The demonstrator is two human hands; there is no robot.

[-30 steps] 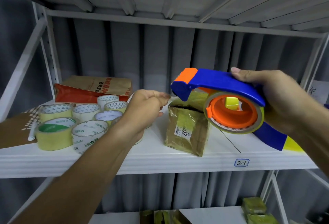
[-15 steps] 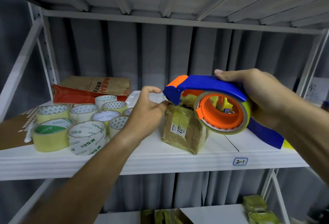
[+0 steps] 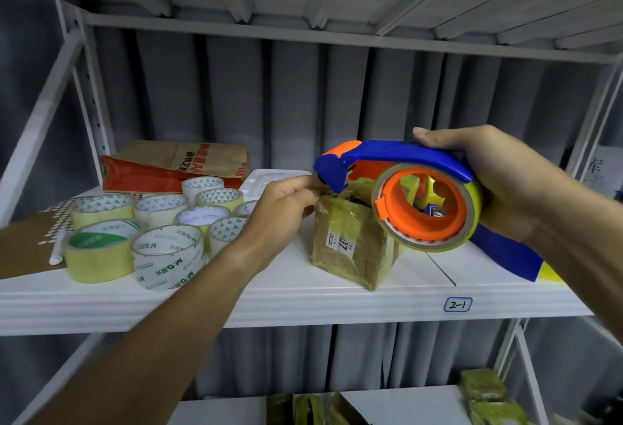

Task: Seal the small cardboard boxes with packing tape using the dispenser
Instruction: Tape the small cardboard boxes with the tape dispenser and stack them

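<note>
Head view: right hand grips dispenser; left hand pinches tape end.

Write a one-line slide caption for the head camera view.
Right hand holds the tape dispenser over a small cardboard box while the left hand pinches at its nose.

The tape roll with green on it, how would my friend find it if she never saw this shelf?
Start at the white shelf and look to its left end, where a cluster of tape rolls stands. The one you want sits at the front left corner of the cluster, beside a white marker. This green-cored roll alone shows green inside its ring; its neighbours show white.
</note>
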